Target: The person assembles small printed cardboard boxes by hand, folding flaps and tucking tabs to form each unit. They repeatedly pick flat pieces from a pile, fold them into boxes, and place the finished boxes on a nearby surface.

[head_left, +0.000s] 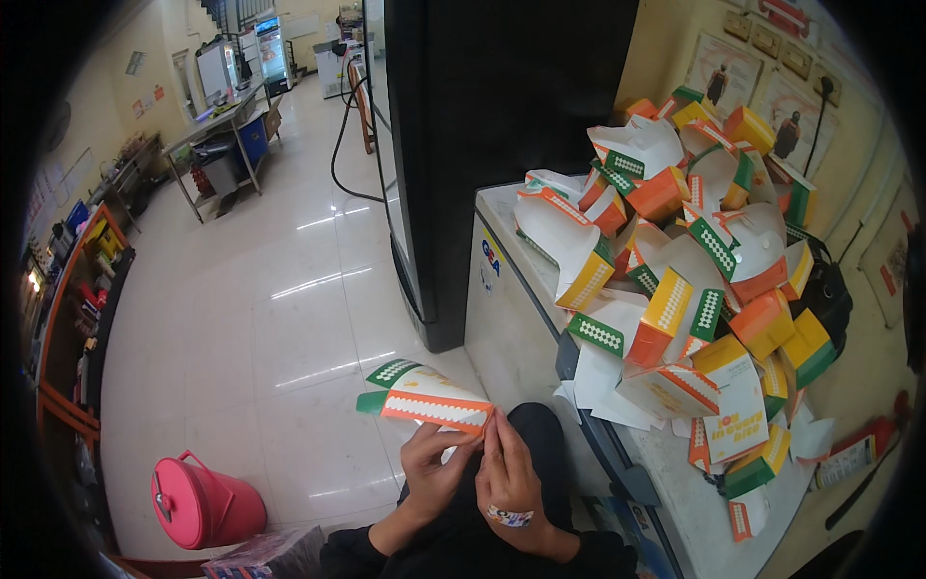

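A partly folded paper food box [439, 398], white with orange and green patterned edges, is held above my lap. My left hand [436, 468] pinches its lower edge, the fingers closed on the card. At the box's right corner my right hand [509, 473] grips it between closed fingertips. A coloured sticker or tape patch shows on the back of that hand. Right of my hands, a large heap of folded paper boxes [666, 314] in white, orange, yellow and green lies on a white chest freezer [516, 280].
A pink lidded bucket [227, 507] stands on the tiled floor at lower left, beside a plastic-wrapped bundle [270, 558]. A tall black cabinet [502, 87] rises behind the freezer. Far left are a metal table [217, 121] and an orange-framed shelf [72, 299]. A cable [340, 159] hangs near the cabinet.
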`<state>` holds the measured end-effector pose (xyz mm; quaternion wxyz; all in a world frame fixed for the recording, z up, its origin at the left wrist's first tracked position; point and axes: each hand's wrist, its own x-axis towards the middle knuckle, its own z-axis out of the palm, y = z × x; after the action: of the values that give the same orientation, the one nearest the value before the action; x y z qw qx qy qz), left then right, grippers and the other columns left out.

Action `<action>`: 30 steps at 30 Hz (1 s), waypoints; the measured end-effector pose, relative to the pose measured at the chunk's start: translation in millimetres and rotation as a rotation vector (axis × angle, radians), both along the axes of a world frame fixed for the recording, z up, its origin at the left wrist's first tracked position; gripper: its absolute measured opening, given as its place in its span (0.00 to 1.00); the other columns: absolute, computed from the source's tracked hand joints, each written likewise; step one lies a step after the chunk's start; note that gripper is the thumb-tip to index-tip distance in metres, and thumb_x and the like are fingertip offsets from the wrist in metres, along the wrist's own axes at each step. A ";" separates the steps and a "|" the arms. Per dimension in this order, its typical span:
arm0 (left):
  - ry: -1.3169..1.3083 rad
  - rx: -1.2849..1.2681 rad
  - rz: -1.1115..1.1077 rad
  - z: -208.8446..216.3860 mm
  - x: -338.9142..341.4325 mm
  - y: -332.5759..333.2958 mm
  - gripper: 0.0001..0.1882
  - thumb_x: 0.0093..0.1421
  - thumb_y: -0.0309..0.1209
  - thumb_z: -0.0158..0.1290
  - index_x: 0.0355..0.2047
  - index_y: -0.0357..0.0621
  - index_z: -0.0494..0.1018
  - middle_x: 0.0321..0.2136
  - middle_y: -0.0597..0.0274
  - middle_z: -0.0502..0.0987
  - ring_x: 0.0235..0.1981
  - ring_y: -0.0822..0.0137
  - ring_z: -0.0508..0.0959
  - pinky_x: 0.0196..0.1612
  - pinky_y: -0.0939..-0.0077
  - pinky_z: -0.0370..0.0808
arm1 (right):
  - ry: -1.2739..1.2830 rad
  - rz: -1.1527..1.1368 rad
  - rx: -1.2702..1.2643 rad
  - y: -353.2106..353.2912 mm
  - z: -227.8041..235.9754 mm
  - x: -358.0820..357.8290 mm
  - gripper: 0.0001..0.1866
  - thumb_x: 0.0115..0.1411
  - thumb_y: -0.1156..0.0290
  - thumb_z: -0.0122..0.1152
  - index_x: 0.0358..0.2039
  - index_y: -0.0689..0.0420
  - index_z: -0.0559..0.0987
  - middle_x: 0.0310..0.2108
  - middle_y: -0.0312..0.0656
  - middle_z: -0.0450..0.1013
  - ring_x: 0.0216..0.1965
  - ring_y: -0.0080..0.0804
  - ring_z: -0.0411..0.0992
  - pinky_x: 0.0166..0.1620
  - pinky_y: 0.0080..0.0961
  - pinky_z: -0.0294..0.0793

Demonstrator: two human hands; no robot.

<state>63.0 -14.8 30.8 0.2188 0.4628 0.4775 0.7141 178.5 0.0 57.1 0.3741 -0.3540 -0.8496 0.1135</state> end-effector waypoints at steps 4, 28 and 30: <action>-0.139 -0.035 -0.132 5.0 1.0 0.5 0.08 0.50 0.15 0.57 0.32 0.32 0.74 0.32 0.54 0.78 0.35 0.67 0.78 0.41 0.78 0.73 | 0.061 0.037 -0.075 9.6 -3.6 -1.0 0.30 0.50 0.81 0.55 0.56 0.69 0.62 0.54 0.55 0.62 0.56 0.47 0.62 0.59 0.43 0.60; -0.342 -0.229 -0.305 -0.2 -40.8 8.7 0.13 0.64 0.29 0.45 0.47 0.35 0.66 0.37 0.62 0.75 0.37 0.77 0.73 0.42 0.82 0.70 | 0.071 0.450 -0.082 30.6 -8.9 15.6 0.18 0.50 0.77 0.63 0.44 0.55 0.77 0.48 0.44 0.70 0.50 0.39 0.69 0.55 0.38 0.66; -0.194 -0.327 -0.376 -0.1 -40.8 4.9 0.11 0.64 0.28 0.47 0.43 0.34 0.69 0.32 0.64 0.74 0.33 0.80 0.71 0.37 0.84 0.69 | 0.142 0.231 -0.021 35.5 -4.2 14.1 0.17 0.50 0.77 0.62 0.43 0.56 0.77 0.48 0.45 0.70 0.49 0.40 0.69 0.56 0.39 0.65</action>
<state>22.2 -9.9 30.7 0.4644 0.4313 0.4687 0.6153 192.6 35.5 52.9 0.4140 -0.2488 -0.8548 0.1895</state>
